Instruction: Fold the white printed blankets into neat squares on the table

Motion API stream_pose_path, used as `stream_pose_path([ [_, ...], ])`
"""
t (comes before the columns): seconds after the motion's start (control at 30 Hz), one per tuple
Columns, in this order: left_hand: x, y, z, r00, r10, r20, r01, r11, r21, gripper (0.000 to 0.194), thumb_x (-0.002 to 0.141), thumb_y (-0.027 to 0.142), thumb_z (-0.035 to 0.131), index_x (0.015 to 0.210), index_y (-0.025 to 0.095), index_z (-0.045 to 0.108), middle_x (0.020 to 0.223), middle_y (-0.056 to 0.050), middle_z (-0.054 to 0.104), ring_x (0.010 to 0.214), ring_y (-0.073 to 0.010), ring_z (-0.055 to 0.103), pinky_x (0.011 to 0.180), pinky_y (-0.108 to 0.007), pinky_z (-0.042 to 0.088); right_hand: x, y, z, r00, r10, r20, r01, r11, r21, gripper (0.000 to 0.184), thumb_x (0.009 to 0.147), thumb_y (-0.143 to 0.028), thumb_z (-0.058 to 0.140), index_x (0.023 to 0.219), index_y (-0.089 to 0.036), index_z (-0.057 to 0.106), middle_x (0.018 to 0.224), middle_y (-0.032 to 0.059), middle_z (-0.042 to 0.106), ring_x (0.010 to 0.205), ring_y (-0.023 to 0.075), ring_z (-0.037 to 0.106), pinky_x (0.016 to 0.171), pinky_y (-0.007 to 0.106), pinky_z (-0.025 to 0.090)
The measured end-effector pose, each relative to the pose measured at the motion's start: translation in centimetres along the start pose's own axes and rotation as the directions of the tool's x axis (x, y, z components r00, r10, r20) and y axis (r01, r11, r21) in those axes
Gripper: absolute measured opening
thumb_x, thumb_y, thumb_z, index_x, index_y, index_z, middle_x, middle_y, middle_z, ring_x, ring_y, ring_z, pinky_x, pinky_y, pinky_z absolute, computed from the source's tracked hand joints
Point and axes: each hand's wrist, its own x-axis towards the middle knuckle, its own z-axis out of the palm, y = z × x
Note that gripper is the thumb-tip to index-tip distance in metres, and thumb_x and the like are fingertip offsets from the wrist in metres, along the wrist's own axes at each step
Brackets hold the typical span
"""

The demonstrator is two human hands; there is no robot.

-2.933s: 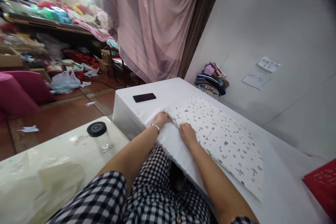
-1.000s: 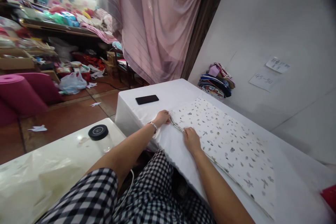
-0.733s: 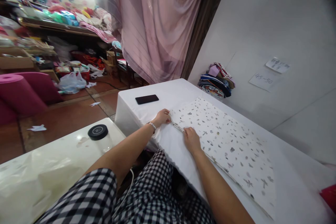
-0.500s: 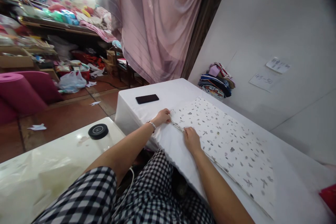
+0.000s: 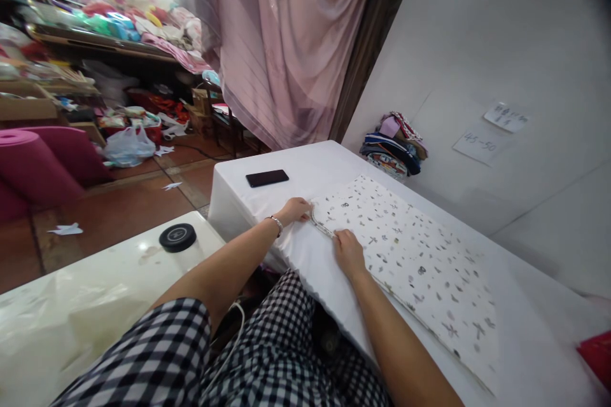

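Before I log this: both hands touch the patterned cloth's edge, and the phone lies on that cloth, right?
No: the head view shows the phone on the white sheet, off the patterned cloth. Left hand and right hand touch the cloth's edge.

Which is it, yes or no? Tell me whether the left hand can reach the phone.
Probably yes: the phone lies close to the left hand on the white-covered table, with nothing visible between them. That hand, at the edge of the patterned cloth, would likely need to let go first.

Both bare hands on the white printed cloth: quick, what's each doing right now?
Left hand: closed, pinching the corner of the white cloth with small grey prints.
Right hand: closed, holding the same cloth's near edge.
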Motion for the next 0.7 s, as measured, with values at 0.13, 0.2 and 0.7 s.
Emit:
stream_pose_path([
  [0.13, 0.2, 0.1, 0.2, 1.000, 0.004, -0.020, -0.002, 0.994, 0.106, 0.029, 0.076, 0.041, 0.063, 0.070, 0.013, 0.057, 0.059, -0.006, 0.062, 0.061, -0.0182, 0.064, 0.056, -0.024, 0.051, 0.0, 0.1, 0.1, 1.000, -0.019, -0.012, 0.019, 1.000, -0.003, 0.024, 0.092, -0.024, 0.038, 0.102, -0.019, 0.059, 0.100, 0.0059, 0.060, 0.097, 0.0164, 0.052, 0.086, 0.026, 0.040],
  [0.2, 0.4, 0.0, 0.3, 0.999, 0.014, -0.031, -0.008, 0.982, 0.186, 0.028, 0.078, 0.040, 0.060, 0.071, 0.013, 0.059, 0.062, -0.008, 0.064, 0.062, -0.0183, 0.064, 0.057, -0.024, 0.051, 0.0, 0.2, 0.2, 1.000, -0.019, -0.016, 0.019, 1.000, -0.005, 0.024, 0.093, -0.024, 0.038, 0.102, -0.019, 0.059, 0.099, 0.0057, 0.060, 0.096, 0.0164, 0.052, 0.085, 0.026, 0.040],
  [0.7, 1.2, 1.5, 0.6, 0.995, 0.100, -0.029, -0.045, 0.660, 0.749, 0.037, 0.068, 0.023, 0.056, 0.101, 0.008, 0.064, 0.109, -0.021, 0.063, 0.100, -0.0319, 0.059, 0.076, -0.034, 0.045, 0.1, -0.4, -0.4, 0.995, -0.080, 0.054, 0.087, 0.988, -0.130, 0.021, 0.092, -0.021, 0.038, 0.097, -0.019, 0.058, 0.097, 0.0072, 0.057, 0.093, 0.0193, 0.049, 0.081, 0.030, 0.039],
])
